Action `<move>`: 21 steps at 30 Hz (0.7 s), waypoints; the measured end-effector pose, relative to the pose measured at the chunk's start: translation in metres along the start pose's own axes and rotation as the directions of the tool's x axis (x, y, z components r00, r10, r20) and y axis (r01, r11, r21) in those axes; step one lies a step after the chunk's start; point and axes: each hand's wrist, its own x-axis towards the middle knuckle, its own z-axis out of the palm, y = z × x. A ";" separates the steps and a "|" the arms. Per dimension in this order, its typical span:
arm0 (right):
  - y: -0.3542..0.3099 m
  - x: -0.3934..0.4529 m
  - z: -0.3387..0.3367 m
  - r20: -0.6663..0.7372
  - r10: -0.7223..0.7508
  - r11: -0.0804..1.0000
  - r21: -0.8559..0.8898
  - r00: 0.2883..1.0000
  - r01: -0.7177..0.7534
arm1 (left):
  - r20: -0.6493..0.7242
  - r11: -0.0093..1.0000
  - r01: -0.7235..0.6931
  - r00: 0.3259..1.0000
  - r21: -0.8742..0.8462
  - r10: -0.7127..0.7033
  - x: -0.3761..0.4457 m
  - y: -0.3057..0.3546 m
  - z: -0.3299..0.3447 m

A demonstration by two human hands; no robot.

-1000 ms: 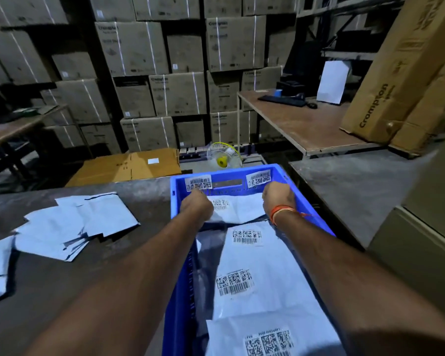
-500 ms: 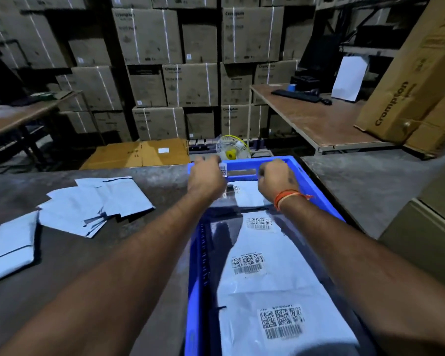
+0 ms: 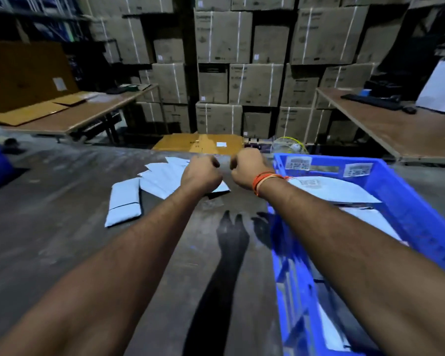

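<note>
Both hands are off the crate (image 3: 396, 191) rim. Left hand (image 3: 201, 173) and right hand (image 3: 247, 168) fingers are curled tight, nothing visible held. Mailers (image 3: 162, 176) lie just below the fingers on the counter (image 3: 62, 214). Probably sorting next.

left hand (image 3: 201, 173), right hand (image 3: 247, 167): palms hidden, grip untellable | blue crate (image 3: 409, 201): cut off lower right | labels (image 3: 298, 163): blurred
</note>
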 end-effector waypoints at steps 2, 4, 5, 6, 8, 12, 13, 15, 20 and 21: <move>-0.027 0.004 0.026 0.063 -0.001 1.000 0.007 0.998 0.001 | 0.021 0.999 0.034 0.999 0.000 -0.034 0.004 -0.038 -0.004; -0.046 0.006 0.053 0.116 0.003 1.000 0.022 0.993 -0.006 | 0.044 0.998 0.069 0.997 0.008 -0.070 0.005 -0.073 -0.007; -0.060 0.011 0.071 0.135 0.008 0.999 0.031 0.991 -0.012 | 0.052 0.996 0.082 0.995 0.017 -0.083 0.007 -0.097 -0.009; -0.069 0.014 0.086 0.142 0.008 0.999 0.042 0.990 -0.014 | 0.062 0.995 0.093 0.994 0.032 -0.094 0.008 -0.115 -0.010; -0.095 0.023 0.124 0.163 0.023 0.996 0.086 0.986 -0.038 | 0.064 0.986 0.151 0.986 0.066 -0.156 0.010 -0.162 -0.010; -0.153 0.035 0.195 0.250 0.095 0.958 0.240 0.964 -0.157 | 0.010 0.935 0.346 0.938 0.078 -0.347 0.020 -0.251 -0.006; -0.165 0.037 0.212 0.266 0.123 0.936 0.290 0.956 -0.202 | -0.001 0.921 0.381 0.924 0.076 -0.382 0.022 -0.269 -0.005; -0.187 0.042 0.243 0.297 0.184 0.869 0.398 0.937 -0.296 | 0.020 0.884 0.467 0.884 0.027 -0.468 0.026 -0.299 -0.007; -0.227 0.059 0.287 0.327 0.287 0.726 0.539 0.900 -0.427 | 0.165 0.838 0.523 0.850 -0.155 -0.500 0.037 -0.356 -0.006; -0.232 0.062 0.291 0.318 0.297 0.709 0.558 0.901 -0.431 | 0.205 0.840 0.505 0.860 -0.201 -0.468 0.037 -0.362 -0.004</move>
